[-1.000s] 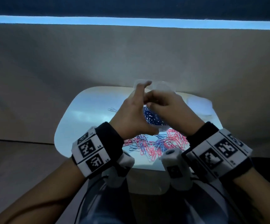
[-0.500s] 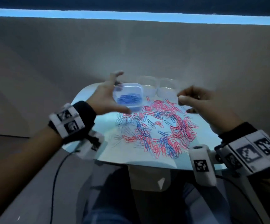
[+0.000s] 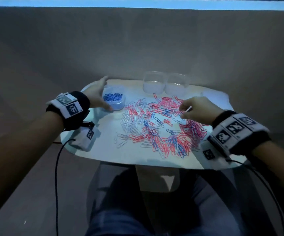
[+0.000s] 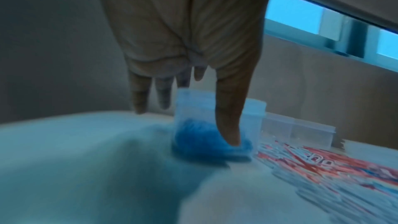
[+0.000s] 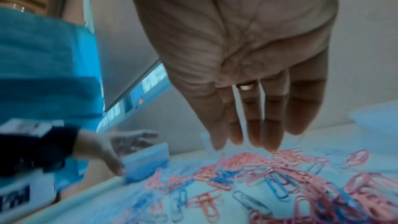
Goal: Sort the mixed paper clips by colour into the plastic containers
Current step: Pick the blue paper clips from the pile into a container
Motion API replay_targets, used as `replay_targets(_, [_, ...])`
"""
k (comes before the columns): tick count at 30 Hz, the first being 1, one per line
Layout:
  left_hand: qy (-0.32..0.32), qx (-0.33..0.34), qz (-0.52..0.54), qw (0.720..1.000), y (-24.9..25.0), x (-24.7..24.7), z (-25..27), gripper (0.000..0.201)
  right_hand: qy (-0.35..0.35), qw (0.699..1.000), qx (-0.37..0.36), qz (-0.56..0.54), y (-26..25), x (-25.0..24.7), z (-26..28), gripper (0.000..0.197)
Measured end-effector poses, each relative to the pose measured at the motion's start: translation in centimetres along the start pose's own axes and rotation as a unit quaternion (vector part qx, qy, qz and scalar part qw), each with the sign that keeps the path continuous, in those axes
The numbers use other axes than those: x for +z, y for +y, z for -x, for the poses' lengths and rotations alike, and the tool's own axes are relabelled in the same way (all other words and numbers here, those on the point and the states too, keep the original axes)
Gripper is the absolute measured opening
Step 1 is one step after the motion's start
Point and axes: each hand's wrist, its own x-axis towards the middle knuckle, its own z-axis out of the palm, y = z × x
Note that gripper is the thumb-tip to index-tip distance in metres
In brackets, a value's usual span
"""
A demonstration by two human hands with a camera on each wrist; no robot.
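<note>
A loose pile of red, blue and white paper clips (image 3: 156, 126) covers the middle of the small white table (image 3: 103, 150). At the left stands a clear plastic container (image 3: 114, 100) holding blue clips. My left hand (image 3: 102, 95) is around it with straight, spread fingers; the thumb (image 4: 230, 117) lies against its near wall. Two empty clear containers (image 3: 154, 82) (image 3: 176, 85) stand side by side at the back. My right hand (image 3: 183, 109) hangs over the right of the pile, its straight fingertips (image 5: 273, 147) pointing down and just touching the clips (image 5: 269, 173).
A pale flat plastic piece (image 3: 213, 97) lies at the table's back right corner. A plain brown wall closes in behind the table. Cables run from both wrist cameras down past the table's front edge, and my legs are under it.
Both hands were together on the blue-clip container above the pile. The left hand carried it left and set it on the table; the right hand dropped to the pile.
</note>
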Motion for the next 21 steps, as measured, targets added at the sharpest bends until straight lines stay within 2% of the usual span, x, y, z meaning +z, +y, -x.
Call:
replay_targets(2, [0.016,0.021,-0.097,0.995,1.3,-0.4,0.6,0.124,-0.021,0.997,-0.038,0.058,-0.8,0.7,-1.8,0.033])
replay_targets(3, [0.044,0.042,-0.134,0.989,2.2,-0.4,1.0,0.121,-0.032,0.994,-0.051,0.087,-1.2,1.1,-2.6,0.033])
replay_targets(6, [0.172,0.122,-0.195,0.958,5.6,0.5,2.3,0.082,-0.060,0.984,-0.054,0.159,-2.2,1.9,-4.5,0.028])
replay_targets(7, [0.193,0.132,-0.192,0.953,6.7,1.0,2.5,0.067,-0.066,0.981,-0.051,0.175,-2.4,2.0,-4.9,0.029])
replay_targets(9, [0.162,0.123,-0.173,0.964,8.2,2.2,2.4,0.044,-0.071,0.979,-0.042,0.186,-2.3,2.0,-5.4,0.031])
replay_targets(12, [0.021,0.083,-0.109,0.990,9.5,4.0,1.4,0.022,-0.063,0.984,-0.035,0.164,-1.8,2.0,-5.7,0.023])
replay_targets(14, [-0.038,0.066,-0.089,0.993,10.1,5.3,0.8,0.016,-0.067,0.987,-0.031,0.146,-1.6,2.1,-5.9,0.021])
replay_targets(17, [-0.061,0.042,-0.113,0.991,10.6,7.2,0.2,0.017,-0.092,0.991,-0.006,0.101,-1.4,2.0,-6.0,0.023])
replay_targets(21, [-0.048,0.008,-0.148,0.988,10.7,8.5,-0.6,0.024,-0.120,0.987,0.015,0.101,-1.5,1.9,-6.3,0.017])
